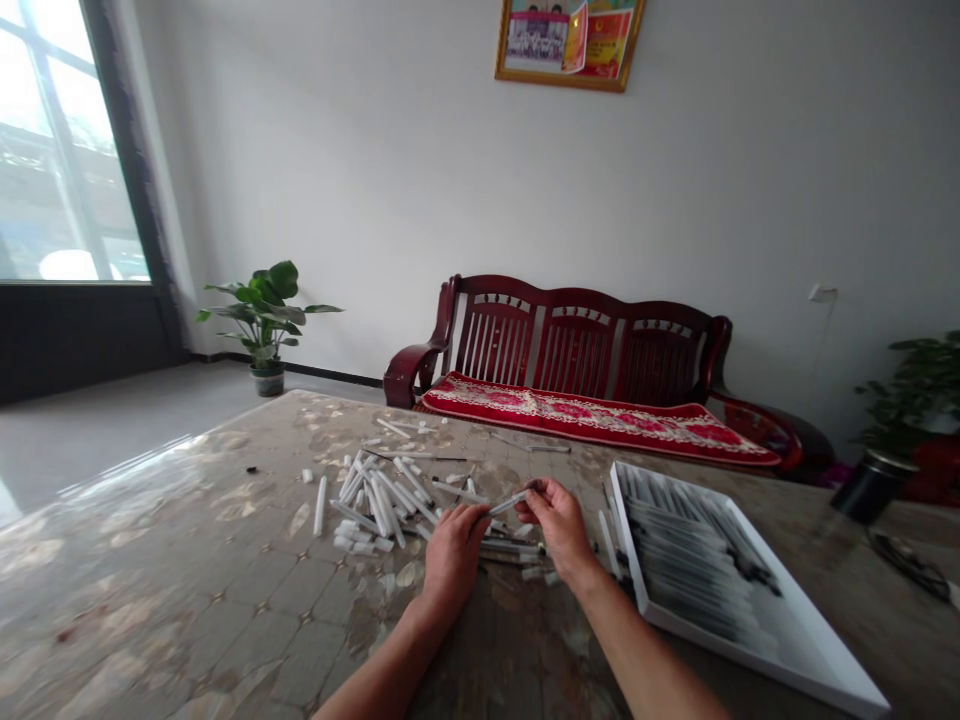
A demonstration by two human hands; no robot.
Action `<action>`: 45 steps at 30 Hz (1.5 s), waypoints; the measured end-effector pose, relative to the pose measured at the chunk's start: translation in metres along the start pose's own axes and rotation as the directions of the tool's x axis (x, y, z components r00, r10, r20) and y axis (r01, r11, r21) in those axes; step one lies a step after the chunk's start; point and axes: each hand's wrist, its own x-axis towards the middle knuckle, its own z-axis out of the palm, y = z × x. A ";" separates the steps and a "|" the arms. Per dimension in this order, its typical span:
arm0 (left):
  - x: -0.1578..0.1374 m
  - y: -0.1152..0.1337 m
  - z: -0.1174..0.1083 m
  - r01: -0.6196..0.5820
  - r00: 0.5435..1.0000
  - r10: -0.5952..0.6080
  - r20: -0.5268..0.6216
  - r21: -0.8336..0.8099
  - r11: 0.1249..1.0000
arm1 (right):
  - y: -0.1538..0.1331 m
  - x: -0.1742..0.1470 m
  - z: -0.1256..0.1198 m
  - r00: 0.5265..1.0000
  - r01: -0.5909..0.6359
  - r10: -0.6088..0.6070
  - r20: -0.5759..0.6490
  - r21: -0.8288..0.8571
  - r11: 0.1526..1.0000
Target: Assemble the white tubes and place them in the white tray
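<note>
A slim translucent pen (pixel 508 503) is stretched between my two hands above the table. My left hand (pixel 454 550) pinches its left end, and the fingers of my right hand (pixel 559 522) are closed around the right end. Just left of my left hand lies a loose pile of white pen barrels (pixel 384 497), with short white caps (pixel 358 541) at its near side. Several dark-tipped pens or refills (pixel 514 547) lie beneath my hands, partly hidden by them. The tip of the held pen is too small to make out.
A shallow white box (pixel 808 622) holding rows of clear pens (pixel 690 560) stands to the right. The patterned table (pixel 247 590) has a small black piece (pixel 251 469) at left. Beyond are a wooden bench (pixel 577 350), a potted plant (pixel 268 380) and a dark container (pixel 874 487).
</note>
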 end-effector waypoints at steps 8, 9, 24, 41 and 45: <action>-0.002 0.000 -0.001 -0.073 0.997 0.073 -0.020 0.020 0.997 | 0.002 -0.007 0.007 0.999 -0.035 0.035 -0.016 -0.014 0.999; -0.002 0.001 -0.002 -0.093 0.995 0.094 -0.028 0.050 0.994 | 0.002 -0.008 0.008 0.999 -0.040 0.040 -0.025 -0.010 0.999; -0.013 0.013 -0.004 -0.521 0.852 0.503 0.142 0.316 0.793 | 0.004 -0.038 -0.033 0.949 -0.315 0.314 0.027 0.108 0.943; -0.021 0.019 -0.005 -0.446 0.879 0.476 -0.003 0.347 0.825 | -0.042 -0.071 -0.194 0.959 0.042 -0.274 -0.079 -0.912 0.409; -0.016 0.010 0.001 -0.343 0.900 0.420 -0.113 0.409 0.846 | -0.047 -0.082 -0.239 0.927 -0.048 -0.326 -0.185 -0.921 0.386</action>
